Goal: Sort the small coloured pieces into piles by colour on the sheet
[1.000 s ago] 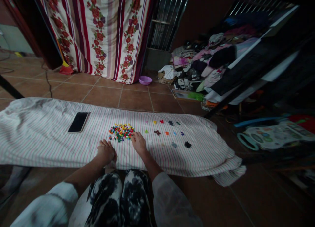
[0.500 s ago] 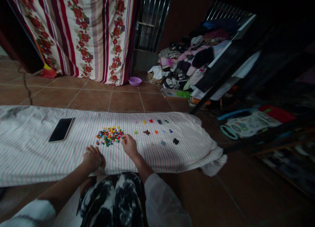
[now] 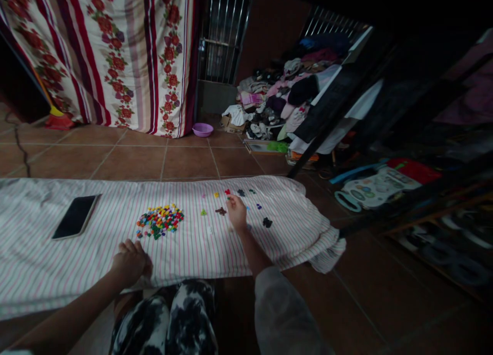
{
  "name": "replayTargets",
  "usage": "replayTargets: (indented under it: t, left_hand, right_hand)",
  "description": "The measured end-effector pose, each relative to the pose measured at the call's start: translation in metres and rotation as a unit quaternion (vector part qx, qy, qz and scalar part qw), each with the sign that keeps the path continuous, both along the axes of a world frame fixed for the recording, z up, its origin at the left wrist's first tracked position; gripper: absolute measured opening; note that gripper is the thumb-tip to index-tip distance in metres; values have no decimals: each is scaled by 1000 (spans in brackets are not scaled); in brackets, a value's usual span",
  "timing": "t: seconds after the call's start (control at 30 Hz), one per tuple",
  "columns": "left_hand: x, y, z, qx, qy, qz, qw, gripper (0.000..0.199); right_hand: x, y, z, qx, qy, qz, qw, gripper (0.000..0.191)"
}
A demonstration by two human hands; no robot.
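1. Several small colour groups (image 3: 221, 211) lie around the right hand (image 3: 238, 213), its fingertips pinched together; I can't tell whether they hold anything.
2. Near the mixed pieces (image 3: 160, 220), the left hand (image 3: 129, 263) rests curled on striped cloth (image 3: 208, 257), grip unclear.

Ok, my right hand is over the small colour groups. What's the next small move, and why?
I'd ease the right hand rightward to the dark green cluster and release there. The small piece at its fingertips looks dark green, though the dim view leaves that unsure, and the laid-out clusters each seem to keep to one colour.
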State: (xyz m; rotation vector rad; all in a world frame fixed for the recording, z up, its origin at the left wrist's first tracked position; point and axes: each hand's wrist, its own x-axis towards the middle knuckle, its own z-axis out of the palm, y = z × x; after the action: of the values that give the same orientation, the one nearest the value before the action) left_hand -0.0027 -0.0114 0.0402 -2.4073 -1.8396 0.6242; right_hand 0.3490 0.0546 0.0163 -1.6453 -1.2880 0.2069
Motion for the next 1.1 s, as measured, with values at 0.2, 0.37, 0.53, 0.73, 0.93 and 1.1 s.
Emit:
replayTargets:
  t: [0.2,0.37,0.53,0.73,0.93,1.1]
  left_hand:
    - [2,0,1,13,15,7,1000,61]
    - [6,-1,5,21,22,1,1000,55]
    - [6,-1,1,30,29,-5,999,55]
    - [-3,1,-14,58,12,-19,998,53]
    - [-4,1,-16,53,18,-21,998,53]
    - [-2,0,-14,48,33,-23,998,52]
  right_hand:
    - [97,14,6,-87,-10,-146,985,30]
    - [139,22,0,-163,-13,-202,966,31]
    - [153,37,-7,-193,-16,-207,959,34]
    - [152,54,-13,-194,-30,-177,964,37]
    - [152,60,-20,-193,-32,-146,970,43]
    - [154,60,-23,-199,-17,-144,969,45]
